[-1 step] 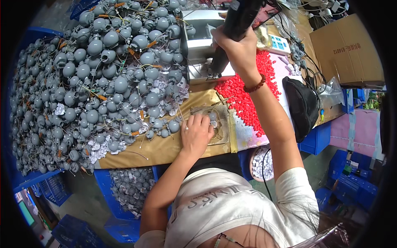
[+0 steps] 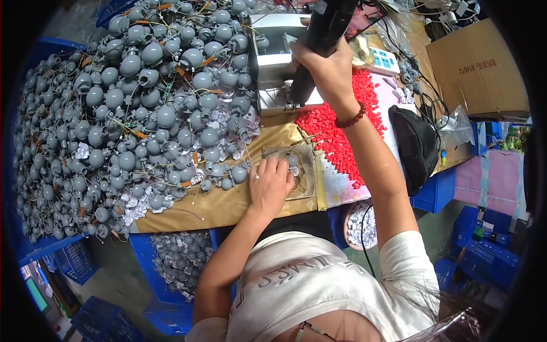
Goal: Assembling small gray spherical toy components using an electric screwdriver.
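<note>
My right hand [image 2: 326,60] is wrapped round a black electric screwdriver [image 2: 336,25], held above the far side of the table with its nose pointing down and to the left. Its tip is by the front edge of a white tray [image 2: 279,60]. My left hand [image 2: 270,183] rests on the near part of the table, fingers bent over a clear flat fixture [image 2: 307,174]. A small grey ball-shaped part [image 2: 293,161] sits in the fixture against these fingers, partly covered by them. A thin wire [image 2: 249,154] ends beside the left fingertips.
A big heap of grey ball-shaped parts [image 2: 131,65] with wires fills the left side. Small red caps [image 2: 342,142] lie spread right of the fixture. Beyond them are a black pouch [image 2: 413,148], a power strip [image 2: 384,60] and a cardboard box [image 2: 484,71].
</note>
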Motion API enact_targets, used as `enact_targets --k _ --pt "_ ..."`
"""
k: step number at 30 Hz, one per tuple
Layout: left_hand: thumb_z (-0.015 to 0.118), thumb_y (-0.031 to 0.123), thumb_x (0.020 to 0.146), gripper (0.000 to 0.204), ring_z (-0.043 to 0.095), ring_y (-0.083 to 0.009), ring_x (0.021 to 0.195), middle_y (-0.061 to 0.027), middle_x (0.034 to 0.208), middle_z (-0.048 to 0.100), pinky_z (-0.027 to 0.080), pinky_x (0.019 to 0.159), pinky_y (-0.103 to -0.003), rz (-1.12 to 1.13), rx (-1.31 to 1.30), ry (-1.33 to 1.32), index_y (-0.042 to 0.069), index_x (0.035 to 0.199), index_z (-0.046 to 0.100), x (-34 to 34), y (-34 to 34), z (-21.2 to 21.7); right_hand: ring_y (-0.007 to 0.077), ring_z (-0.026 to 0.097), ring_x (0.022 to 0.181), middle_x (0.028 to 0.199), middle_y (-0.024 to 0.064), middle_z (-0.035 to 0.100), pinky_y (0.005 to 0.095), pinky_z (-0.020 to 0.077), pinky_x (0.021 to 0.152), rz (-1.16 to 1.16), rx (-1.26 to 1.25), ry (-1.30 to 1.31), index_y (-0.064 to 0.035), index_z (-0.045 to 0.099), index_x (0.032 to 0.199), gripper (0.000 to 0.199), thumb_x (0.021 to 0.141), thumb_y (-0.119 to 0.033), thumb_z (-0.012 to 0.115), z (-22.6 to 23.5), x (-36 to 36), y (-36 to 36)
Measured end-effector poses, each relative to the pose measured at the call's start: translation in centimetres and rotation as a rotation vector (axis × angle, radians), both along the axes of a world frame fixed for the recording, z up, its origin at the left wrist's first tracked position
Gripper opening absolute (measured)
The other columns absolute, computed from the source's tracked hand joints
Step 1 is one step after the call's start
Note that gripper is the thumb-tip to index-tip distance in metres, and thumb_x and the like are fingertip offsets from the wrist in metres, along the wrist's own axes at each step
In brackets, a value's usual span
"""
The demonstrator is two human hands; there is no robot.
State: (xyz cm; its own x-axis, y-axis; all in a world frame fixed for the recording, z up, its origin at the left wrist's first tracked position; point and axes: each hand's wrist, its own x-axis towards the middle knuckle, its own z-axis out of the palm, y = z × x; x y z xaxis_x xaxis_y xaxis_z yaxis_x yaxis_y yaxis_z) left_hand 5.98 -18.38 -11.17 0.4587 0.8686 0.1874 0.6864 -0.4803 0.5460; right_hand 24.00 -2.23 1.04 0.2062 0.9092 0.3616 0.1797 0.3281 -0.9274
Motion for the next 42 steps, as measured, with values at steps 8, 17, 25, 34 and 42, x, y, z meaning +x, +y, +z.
enact_targets --k 8,17,25,34,42 --pt "0.074 0.022 0.079 0.024 0.064 -0.0269 0.084 -0.0068 0.095 0.058 0.046 0.075 -0.042 0.061 -0.012 -0.042 0.012 0.097 0.061 0.3 -0.2 -0.9 0.0104 0.065 0.082 0.088 0.0022 0.068 0.0290 0.0541 0.077 0.111 -0.252 0.075 0.0013 0.059 0.120 0.048 0.077 -0.004 0.080 0.2 -1.6 -10.7" --pt "0.073 0.022 0.080 0.024 0.065 -0.0250 0.080 -0.0052 0.095 0.057 0.048 0.073 -0.043 0.087 0.024 -0.037 0.014 0.098 0.060 0.4 -0.2 -0.5 0.0162 0.064 0.071 0.079 0.0067 0.060 0.0312 0.0547 0.067 0.234 -0.033 -0.054 -0.0026 0.040 0.140 0.065 0.082 0.020 0.062 -3.2 -1.1 -14.1" --pt "0.076 0.021 0.079 0.034 0.065 -0.0323 0.085 -0.0082 0.102 0.058 0.049 0.072 -0.046 0.051 -0.013 -0.063 0.012 0.107 0.060 0.0 -0.3 -0.8 0.0162 0.061 0.069 0.075 0.0056 0.056 0.0324 0.0535 0.067 0.280 -0.013 0.013 -0.0045 0.037 0.142 0.066 0.084 0.019 0.060 -3.8 -1.0 -14.2" --pt "0.074 0.020 0.080 0.025 0.064 -0.0275 0.082 -0.0050 0.096 0.056 0.047 0.076 -0.044 0.040 0.011 -0.087 0.013 0.098 0.058 0.0 -0.1 -0.7 0.0210 0.060 0.069 0.080 0.0062 0.056 0.0380 0.0535 0.068 0.294 0.055 -0.121 -0.0107 0.042 0.120 0.048 0.084 0.014 0.062 -4.7 -1.5 -15.8" --pt "0.074 0.020 0.081 0.026 0.064 -0.0292 0.083 -0.0061 0.098 0.056 0.046 0.079 -0.045 -0.010 -0.079 -0.080 0.012 0.099 0.058 -0.4 0.2 -0.2 0.0217 0.060 0.071 0.085 0.0076 0.055 0.0447 0.0538 0.078 0.431 0.114 0.133 -0.0126 0.039 0.116 0.046 0.084 0.009 0.064 -4.8 -2.4 -16.8"
